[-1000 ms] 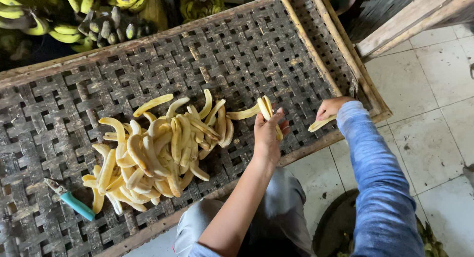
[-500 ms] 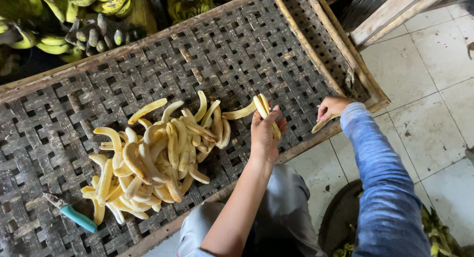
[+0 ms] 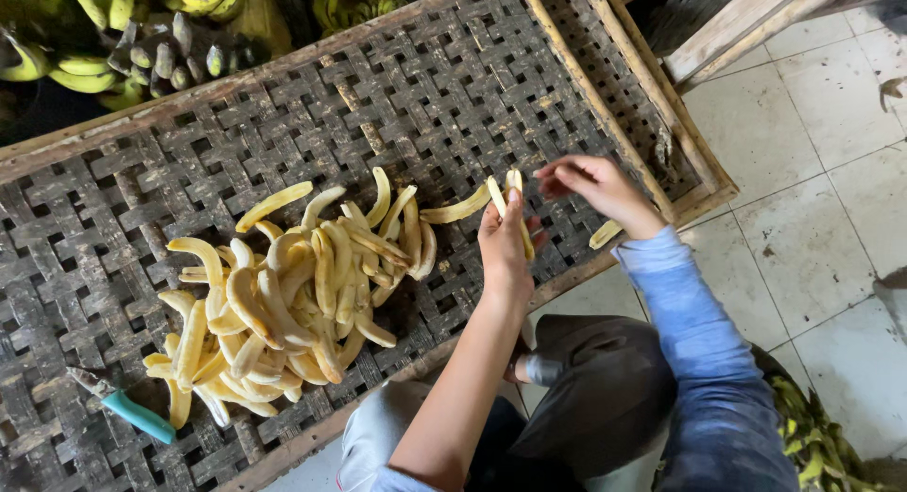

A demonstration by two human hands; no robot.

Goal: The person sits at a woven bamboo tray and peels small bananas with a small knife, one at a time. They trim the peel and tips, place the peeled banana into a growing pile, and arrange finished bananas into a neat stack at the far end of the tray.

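A split peeled banana [image 3: 511,204] stands upright in the left hand [image 3: 505,256], its two pale halves pinched between thumb and fingers just above the woven tray [image 3: 453,86], near the tray's front edge and toward its right end. The right hand [image 3: 597,187] hovers just beside the banana's top, fingers curled inward with the tips close together, holding nothing that can be seen; its blue sleeve [image 3: 704,350] runs back toward the person's lap. A short slice [image 3: 605,233] lies at the tray's front edge under that wrist. One more slice [image 3: 455,211] lies flat just left of the held banana. Further left, a heap [image 3: 283,293] of peeled slices (loosely piled, crossing one another) covers the middle of the tray. A teal-handled knife [image 3: 128,407] rests near the front left corner. Green bananas [image 3: 85,38] sit beyond the tray's far left edge.
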